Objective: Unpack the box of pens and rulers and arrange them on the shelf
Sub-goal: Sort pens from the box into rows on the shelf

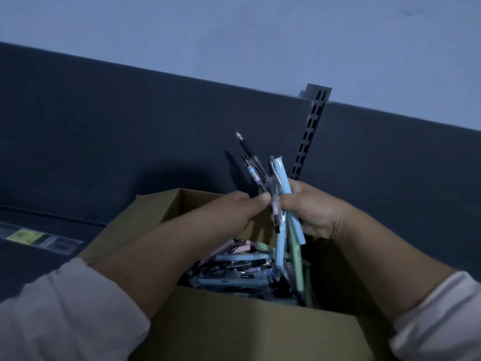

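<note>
A mixed bunch of pens (281,178), pale blue, green and clear-barrelled black, stands fanned out just right of the frame's centre, above the open cardboard box (234,327). The right hand (315,209) has its fingers curled tight round the lower barrels. The left hand (231,211) pinches the dark pens at the bunch's left side, its fingers (260,199) closed on them. In the box below lies a loose heap of more pens (234,267); no rulers can be made out in the dim light. At the left edge runs the shelf (39,217) with its label strip (31,237), and a slotted upright (309,136) rises behind the hands.

The bunch is splayed and uneven, so I judge that a smooth barrel could slide from the grip and drop into the box or past its rim on the way to the shelf.
</note>
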Demonstrator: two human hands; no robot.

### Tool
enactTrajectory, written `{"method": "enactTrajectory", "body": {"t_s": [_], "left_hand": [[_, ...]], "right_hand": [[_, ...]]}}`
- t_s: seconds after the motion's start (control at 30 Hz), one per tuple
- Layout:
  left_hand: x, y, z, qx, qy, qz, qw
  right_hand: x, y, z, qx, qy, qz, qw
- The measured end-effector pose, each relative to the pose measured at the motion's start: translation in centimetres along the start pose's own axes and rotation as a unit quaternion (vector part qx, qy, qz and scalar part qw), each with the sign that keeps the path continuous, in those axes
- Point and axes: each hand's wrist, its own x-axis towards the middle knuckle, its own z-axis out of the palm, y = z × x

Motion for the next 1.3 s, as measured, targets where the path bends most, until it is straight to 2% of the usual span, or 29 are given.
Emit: {"method": "enactTrajectory", "body": {"t_s": [0.1,0.2,0.3,0.47,0.6,0.87,0.93,1.07,1.17,1.3], "left_hand": [[0.3,1.5,1.4,-0.097,-0.014,-0.044,0.994],[0.4,2.1,2.5,-0.109,-0.027,-0.070,0.991],[0.1,2.2,3.4,-0.155,-0.034,-0.058,0.986],[-0.3,2.6,4.3,-0.079,-0.001,-0.036,0.996],[-0.7,3.1,4.5,-0.082,-0.034,-0.014,0.996],[-1.2,4.7,6.3,-0.005,-0.069,0.033,0.997],[-1.5,5.1,8.1,-0.005,-0.071,0.028,0.997],[-1.6,6.1,13.4,-0.008,-0.061,0.025,0.998],[-1.0,7.0,17.6,0.020,-0.032,0.050,0.998],[0.2,8.2,23.9,0.040,-0.043,0.050,0.997]], "right_hand": [[-0.2,-0.8,0.6,-0.032,0.022,-0.028,0.999],[-0.2,-1.1,1.2,-0.051,0.061,-0.027,0.996],[-0.5,-1.3,1.3,-0.037,0.100,-0.028,0.994],[-2.0,-1.5,0.9,0.037,0.114,-0.029,0.992],[-3.5,-1.6,0.7,0.059,0.124,-0.032,0.990],[-7.9,-2.2,-1.1,0.084,0.123,-0.055,0.987],[-8.7,-2.1,-1.5,0.086,0.168,-0.061,0.980],[-10.6,-2.2,-3.0,0.147,0.289,-0.095,0.941],[-13.0,-2.1,-5.2,0.160,0.335,-0.125,0.920],[-17.5,-0.8,-9.8,0.219,0.345,-0.129,0.904]]}}
